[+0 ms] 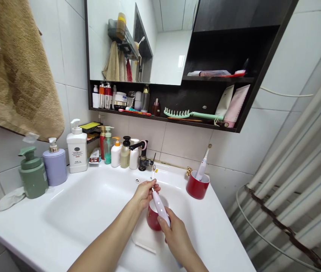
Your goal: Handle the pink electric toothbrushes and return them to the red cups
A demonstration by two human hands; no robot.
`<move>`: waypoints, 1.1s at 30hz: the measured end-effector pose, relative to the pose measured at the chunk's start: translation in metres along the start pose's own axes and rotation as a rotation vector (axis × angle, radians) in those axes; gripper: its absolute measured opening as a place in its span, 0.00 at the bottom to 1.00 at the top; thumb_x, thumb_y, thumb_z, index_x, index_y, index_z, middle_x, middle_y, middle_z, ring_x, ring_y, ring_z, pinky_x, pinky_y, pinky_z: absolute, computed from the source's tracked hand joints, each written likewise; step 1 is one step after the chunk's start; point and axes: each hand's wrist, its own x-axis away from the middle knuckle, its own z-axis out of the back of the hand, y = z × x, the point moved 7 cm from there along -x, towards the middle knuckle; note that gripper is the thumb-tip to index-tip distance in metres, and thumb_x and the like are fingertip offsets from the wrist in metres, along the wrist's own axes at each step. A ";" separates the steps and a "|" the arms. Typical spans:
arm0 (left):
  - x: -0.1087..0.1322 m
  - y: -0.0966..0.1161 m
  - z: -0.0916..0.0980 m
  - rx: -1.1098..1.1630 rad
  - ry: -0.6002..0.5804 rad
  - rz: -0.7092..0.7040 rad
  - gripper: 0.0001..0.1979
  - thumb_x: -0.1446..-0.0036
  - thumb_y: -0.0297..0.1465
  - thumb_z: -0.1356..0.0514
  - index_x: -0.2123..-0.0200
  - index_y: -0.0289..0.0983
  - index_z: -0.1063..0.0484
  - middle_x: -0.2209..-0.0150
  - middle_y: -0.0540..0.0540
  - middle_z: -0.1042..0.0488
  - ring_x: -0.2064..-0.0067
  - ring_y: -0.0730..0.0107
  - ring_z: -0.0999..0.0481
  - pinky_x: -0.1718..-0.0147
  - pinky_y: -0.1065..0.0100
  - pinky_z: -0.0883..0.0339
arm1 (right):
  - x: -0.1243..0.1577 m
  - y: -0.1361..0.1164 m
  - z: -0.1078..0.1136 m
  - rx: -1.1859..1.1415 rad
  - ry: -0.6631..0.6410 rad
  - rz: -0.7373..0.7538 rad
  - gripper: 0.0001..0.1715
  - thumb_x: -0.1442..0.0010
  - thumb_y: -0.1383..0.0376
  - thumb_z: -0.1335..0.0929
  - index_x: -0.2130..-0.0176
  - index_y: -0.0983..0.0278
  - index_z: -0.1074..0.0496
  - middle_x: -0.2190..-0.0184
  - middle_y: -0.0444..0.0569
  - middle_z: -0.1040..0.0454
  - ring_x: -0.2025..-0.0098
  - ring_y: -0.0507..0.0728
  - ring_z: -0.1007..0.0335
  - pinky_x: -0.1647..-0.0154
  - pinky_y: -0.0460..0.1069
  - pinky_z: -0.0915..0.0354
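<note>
1. Centrally, near the front right edge of the sink (72,223), a white electric toothbrush (159,206) slants upward, with its bristle head pointing far, toward the tap (141,152).
2. The right hand (177,236) is wrapped tight around the lower handle, and the left hand (145,192) pinches the upper handle with its fingertips.
3. A red cup (152,222) sits right under the toothbrush and between the two hands. I cannot tell whether a hand supports it or it stands on the sink edge.
4. To the right and farther off, a second red cup (196,186) stands on the white counter with another toothbrush (204,161) leaning in it.
5. Small bottles (120,151) are crowded along the far edge to the left of the black tap. Farther left stand a white pump bottle (77,148), a lilac pump bottle (55,163) and a green pump bottle (33,174).
6. A crumpled cloth (10,198) lies on the far left corner of the counter.
7. A dark shelf (177,120) above the sink holds jars and a green comb (187,113), and a mirror (137,37) hangs over it.
8. The walls are white tile. A tan towel (21,71) hangs at the upper left, and a pale striped curtain (304,170) fills the right side.
</note>
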 end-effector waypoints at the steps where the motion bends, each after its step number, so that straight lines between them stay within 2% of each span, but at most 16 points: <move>1: 0.001 -0.001 0.000 0.016 0.009 0.008 0.06 0.59 0.26 0.43 0.79 0.32 0.41 0.83 0.50 0.34 0.80 0.78 0.32 0.78 0.75 0.39 | 0.000 -0.001 0.000 0.015 0.002 0.007 0.20 0.50 0.59 0.44 0.58 0.64 0.40 0.75 0.46 0.31 0.76 0.52 0.36 0.75 0.45 0.43; 6: 0.004 -0.004 -0.004 0.053 0.037 -0.004 0.06 0.57 0.28 0.44 0.78 0.33 0.42 0.83 0.51 0.34 0.81 0.77 0.32 0.80 0.74 0.40 | 0.002 -0.008 0.003 0.078 0.003 0.033 0.17 0.50 0.60 0.44 0.60 0.62 0.40 0.73 0.46 0.31 0.71 0.53 0.36 0.71 0.45 0.44; 12: 0.008 -0.004 -0.009 0.052 0.013 0.000 0.10 0.52 0.34 0.49 0.79 0.33 0.42 0.81 0.48 0.32 0.78 0.74 0.30 0.77 0.72 0.38 | 0.002 -0.007 0.001 0.037 -0.009 0.014 0.17 0.50 0.60 0.44 0.60 0.62 0.40 0.73 0.46 0.31 0.71 0.53 0.35 0.71 0.45 0.43; 18: 0.008 -0.006 -0.010 0.060 0.026 0.002 0.11 0.53 0.35 0.49 0.80 0.33 0.42 0.79 0.47 0.32 0.77 0.74 0.30 0.76 0.72 0.39 | 0.002 -0.007 0.003 0.015 0.017 0.027 0.17 0.50 0.61 0.44 0.59 0.63 0.40 0.74 0.46 0.31 0.70 0.53 0.35 0.70 0.46 0.43; 21: 0.007 -0.010 -0.011 0.084 0.032 0.017 0.11 0.53 0.35 0.49 0.80 0.33 0.42 0.79 0.47 0.32 0.77 0.75 0.30 0.75 0.72 0.38 | 0.001 -0.005 0.003 -0.021 0.023 0.022 0.18 0.50 0.61 0.44 0.58 0.63 0.40 0.74 0.45 0.32 0.74 0.52 0.36 0.73 0.45 0.43; 26: 0.009 -0.019 -0.019 0.038 -0.041 0.056 0.12 0.52 0.36 0.51 0.79 0.32 0.41 0.80 0.46 0.32 0.78 0.74 0.31 0.74 0.71 0.38 | -0.002 0.001 -0.004 -0.193 -0.030 -0.053 0.23 0.50 0.59 0.44 0.55 0.65 0.42 0.81 0.43 0.36 0.85 0.49 0.44 0.84 0.44 0.45; 29: 0.012 -0.021 -0.024 0.005 -0.073 0.041 0.12 0.51 0.34 0.51 0.80 0.32 0.40 0.80 0.46 0.32 0.78 0.75 0.31 0.75 0.71 0.38 | -0.003 0.002 -0.005 -0.258 -0.020 -0.069 0.24 0.51 0.59 0.44 0.55 0.66 0.43 0.83 0.41 0.39 0.85 0.48 0.46 0.85 0.44 0.46; 33: 0.013 -0.017 -0.024 -0.052 -0.079 -0.010 0.11 0.52 0.32 0.51 0.81 0.32 0.39 0.81 0.48 0.34 0.79 0.76 0.32 0.76 0.71 0.38 | -0.003 0.000 -0.001 -0.237 0.020 -0.029 0.25 0.51 0.58 0.44 0.53 0.65 0.45 0.83 0.42 0.38 0.85 0.49 0.44 0.84 0.44 0.44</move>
